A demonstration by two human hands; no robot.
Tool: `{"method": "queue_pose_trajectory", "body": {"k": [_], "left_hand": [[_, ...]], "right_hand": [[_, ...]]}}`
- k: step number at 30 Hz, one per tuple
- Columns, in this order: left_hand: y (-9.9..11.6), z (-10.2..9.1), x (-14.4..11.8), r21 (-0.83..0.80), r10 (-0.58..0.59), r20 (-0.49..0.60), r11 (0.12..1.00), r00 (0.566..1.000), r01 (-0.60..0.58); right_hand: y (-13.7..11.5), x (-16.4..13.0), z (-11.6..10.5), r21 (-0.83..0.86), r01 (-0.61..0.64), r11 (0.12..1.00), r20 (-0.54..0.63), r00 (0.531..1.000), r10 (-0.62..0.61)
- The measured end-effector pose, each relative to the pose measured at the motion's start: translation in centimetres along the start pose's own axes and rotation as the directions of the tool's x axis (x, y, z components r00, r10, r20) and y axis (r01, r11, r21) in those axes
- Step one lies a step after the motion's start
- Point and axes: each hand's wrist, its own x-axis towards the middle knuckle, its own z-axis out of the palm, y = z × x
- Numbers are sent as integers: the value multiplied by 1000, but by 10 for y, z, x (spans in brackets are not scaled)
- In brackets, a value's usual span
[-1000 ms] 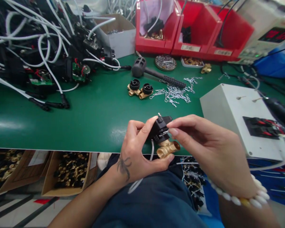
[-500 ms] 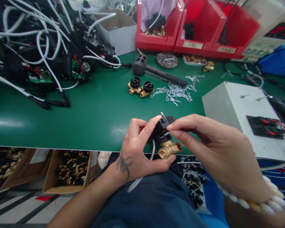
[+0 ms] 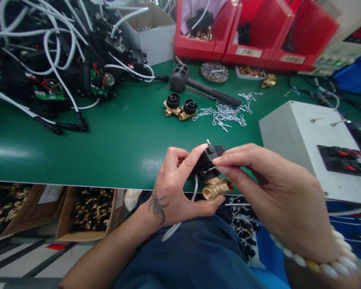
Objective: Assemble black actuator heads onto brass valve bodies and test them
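Observation:
My left hand [image 3: 180, 188] is wrapped round a motorised valve [image 3: 218, 188], a brass body under a black actuator housing [image 3: 209, 158]. Its thumb lies below the brass, and its fingers press the top of the housing. A white cable [image 3: 195, 188] hangs from the valve past my left palm. At the black collar between housing and brass, my right hand [image 3: 264, 188] pinches thumb and forefinger together on a hairpin clip [image 3: 209, 169], whose thin silver wire shows partly. Beyond lie a loose pile of hairpin clips [image 3: 225, 114] and two brass valve bodies [image 3: 180, 108] with black caps.
A black mallet [image 3: 210, 94] lies behind the clips, near a round dish of screws [image 3: 215, 73]. Red bins [image 3: 207, 48] line the back. A grey box [image 3: 313, 140] stands right; cabled black units [image 3: 78, 76] crowd the left. Cardboard boxes [image 3: 63, 233] sit below the table edge.
The view has shifted slightly, so the bench things sit a little differently in frame. Both hands keep the same hold on the valve and at its collar.

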Motion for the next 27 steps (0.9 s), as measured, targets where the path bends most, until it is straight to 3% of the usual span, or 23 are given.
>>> {"method": "queue_pose_trajectory", "body": {"k": [6, 9, 11, 14, 17, 19, 22, 25, 27], "left_hand": [[-3, -2, -1, -32, 25, 10, 999, 1000, -25], [-4, -2, -1, -67, -14, 20, 998, 1000, 16], [-5, -1, -1, -89, -38, 18, 995, 999, 40], [-7, -1, -1, -118, -41, 3, 992, 999, 41], [-8, -1, 0, -130, -39, -1, 991, 999, 39], [-8, 0, -1, -132, -40, 3, 990, 999, 40], [-9, 1, -2, -136, -40, -6, 990, 999, 39], [-9, 3, -4, -142, -38, -21, 989, 999, 35], [-10, 4, -5, -143, -36, -25, 989, 999, 32]], "right_hand": [[4, -3, 6, 65, 61, 996, -14, 998, -60], [23, -5, -1, 68, 38, 997, -103, 994, -30], [43, -10, -5, -105, 14, 994, -137, 990, -28], [72, -23, -4, -504, 75, 860, 59, 997, -52], [84, -37, 5, -654, 103, 749, 153, 988, -3], [82, -39, 6, -572, -20, 820, 91, 992, 88], [70, -30, -9, -272, -206, 940, 59, 971, 230], [53, -16, -40, 42, -236, 971, 63, 970, 233], [40, -10, -56, 240, -178, 954, -48, 980, 194]]}}
